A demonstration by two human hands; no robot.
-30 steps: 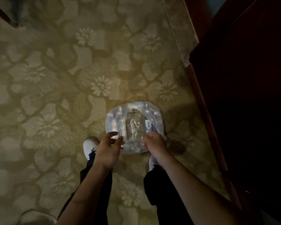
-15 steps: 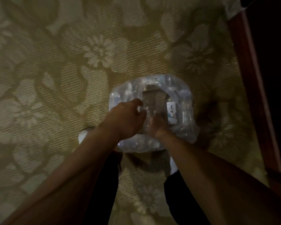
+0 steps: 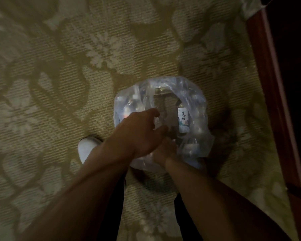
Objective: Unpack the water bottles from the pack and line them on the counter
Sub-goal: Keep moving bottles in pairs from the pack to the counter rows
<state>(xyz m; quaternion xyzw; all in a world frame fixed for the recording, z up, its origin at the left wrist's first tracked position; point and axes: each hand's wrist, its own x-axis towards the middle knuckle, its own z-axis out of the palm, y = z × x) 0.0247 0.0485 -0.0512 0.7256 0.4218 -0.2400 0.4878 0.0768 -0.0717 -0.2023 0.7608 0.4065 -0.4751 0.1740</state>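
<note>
A clear plastic-wrapped pack [image 3: 161,119] of water bottles is sitting on a patterned carpet [image 3: 76,75], and both bare hands are reaching down onto its near side. The left hand [image 3: 139,133] is lying over the pack's left part, its fingers curling down into the crinkled wrap near the opening at the middle of the top; the fingertips are blurring into the plastic, so whether they are actually pinching the film cannot be told. The right hand [image 3: 163,150] is sitting just below and partly beneath the left one, pressing against the near edge of the pack, with most of its fingers hiding under the left hand and the wrap, so how far it is closing cannot be told either. Just beyond the right hand, a bottle [image 3: 183,120] with a white label bearing dark characters is showing through the wrap. A white shoe [image 3: 87,146] is showing to the left of the left forearm, and a reddish wooden edge [image 3: 271,84] is running along the far right, well apart from both hands
</note>
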